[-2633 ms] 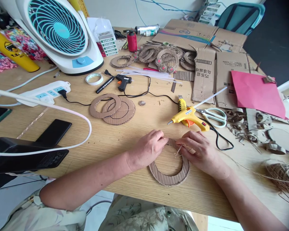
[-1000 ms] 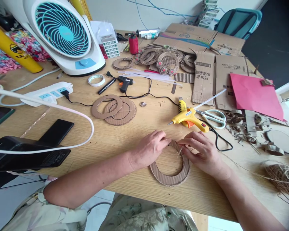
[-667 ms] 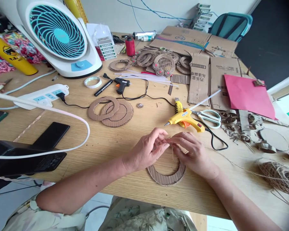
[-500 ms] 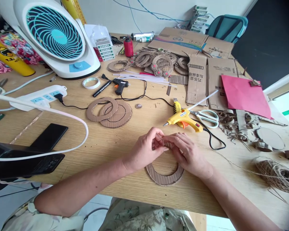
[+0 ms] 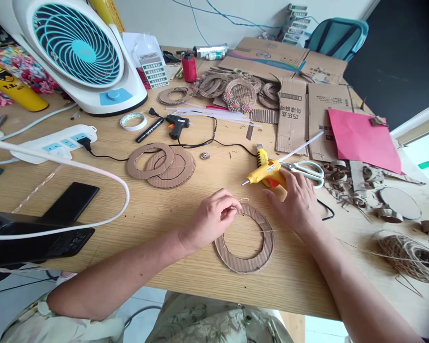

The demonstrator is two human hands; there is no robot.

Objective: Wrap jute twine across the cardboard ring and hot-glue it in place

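A corrugated cardboard ring point(image 5: 248, 264) lies flat on the table before me. Over its upper left edge, my left hand point(image 5: 214, 216) is closed in a pinch on a thin strand of twine point(image 5: 246, 200), which loops out past the fingertips. A fine length of the strand crosses the ring toward the right. My right hand point(image 5: 297, 202) is at the handle of a yellow hot glue gun point(image 5: 262, 174), fingers over it and thumb spread apart. The gun rests on the table with a clear glue stick in its back; part of its handle is hidden by the hand.
White-handled scissors point(image 5: 312, 172) and a yellow cutter point(image 5: 260, 155) lie by the gun. The twine ball point(image 5: 411, 255) sits at right, below cardboard scraps point(image 5: 361, 190). Cardboard discs point(image 5: 178, 174), a black glue gun point(image 5: 178, 126), a power strip point(image 5: 62, 143) and a fan point(image 5: 82, 52) are leftward.
My right hand has left the ring's top edge and moved up and right to the yellow glue gun. My left hand stays at the ring, pinching the strand. More of the ring shows.
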